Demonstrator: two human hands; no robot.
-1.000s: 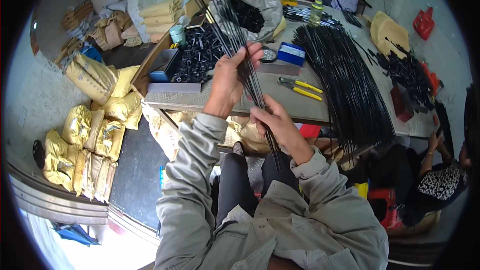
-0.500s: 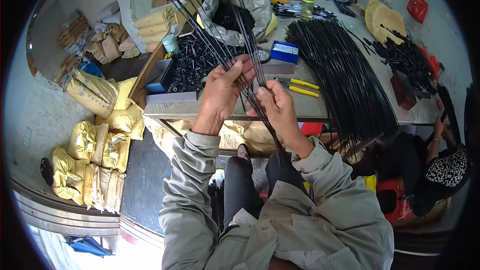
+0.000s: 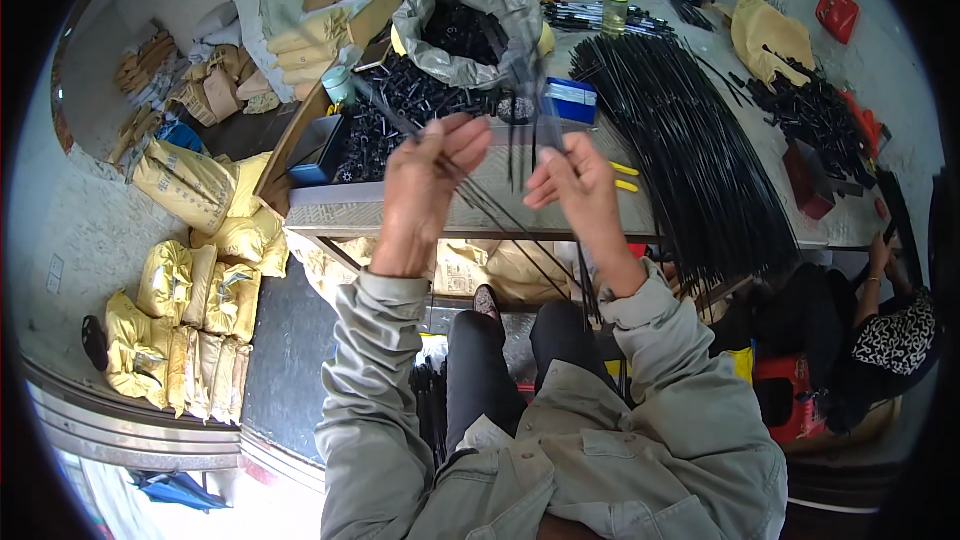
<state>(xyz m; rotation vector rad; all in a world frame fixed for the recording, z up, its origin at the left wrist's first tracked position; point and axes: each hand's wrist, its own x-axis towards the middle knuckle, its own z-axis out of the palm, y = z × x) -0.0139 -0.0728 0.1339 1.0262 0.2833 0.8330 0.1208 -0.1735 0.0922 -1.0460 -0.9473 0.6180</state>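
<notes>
Several black rods [image 3: 488, 202]: likely light, springy; grip mid-length; left hand [image 3: 430, 172], right hand [image 3: 582, 182] each pinching some.

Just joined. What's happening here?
A person at a table has thin black rods in both hands: some in the left hand, some in the right hand, the upper ends blurred. A big pile of similar rods lies to the right, yellow-handled pliers beside it.
</notes>
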